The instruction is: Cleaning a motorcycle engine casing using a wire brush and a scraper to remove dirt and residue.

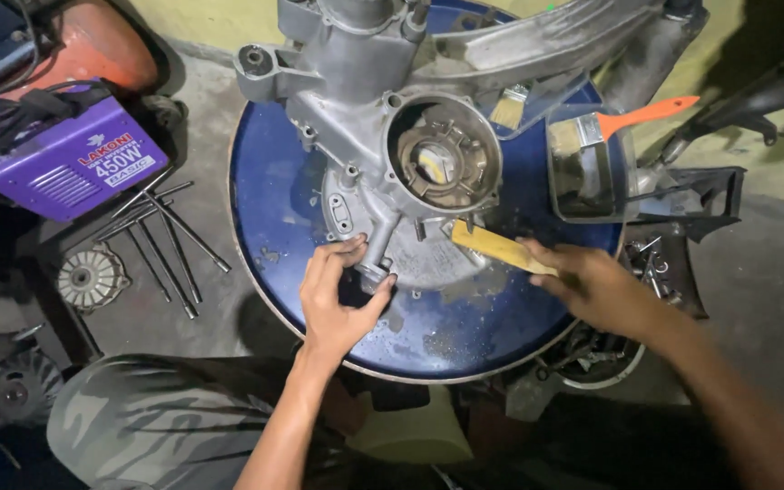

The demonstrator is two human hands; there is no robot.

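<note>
A grey metal engine casing lies on a round blue drum top. My left hand grips a protruding tube at the casing's lower edge. My right hand holds a paintbrush by its yellow wooden handle, the bristle end against the casing just below its round opening.
A clear container with an orange-handled brush sits on the drum's right side, another brush behind the casing. A purple welding box, long metal rods and a finned round part lie on the floor at left. Dark frame parts stand at right.
</note>
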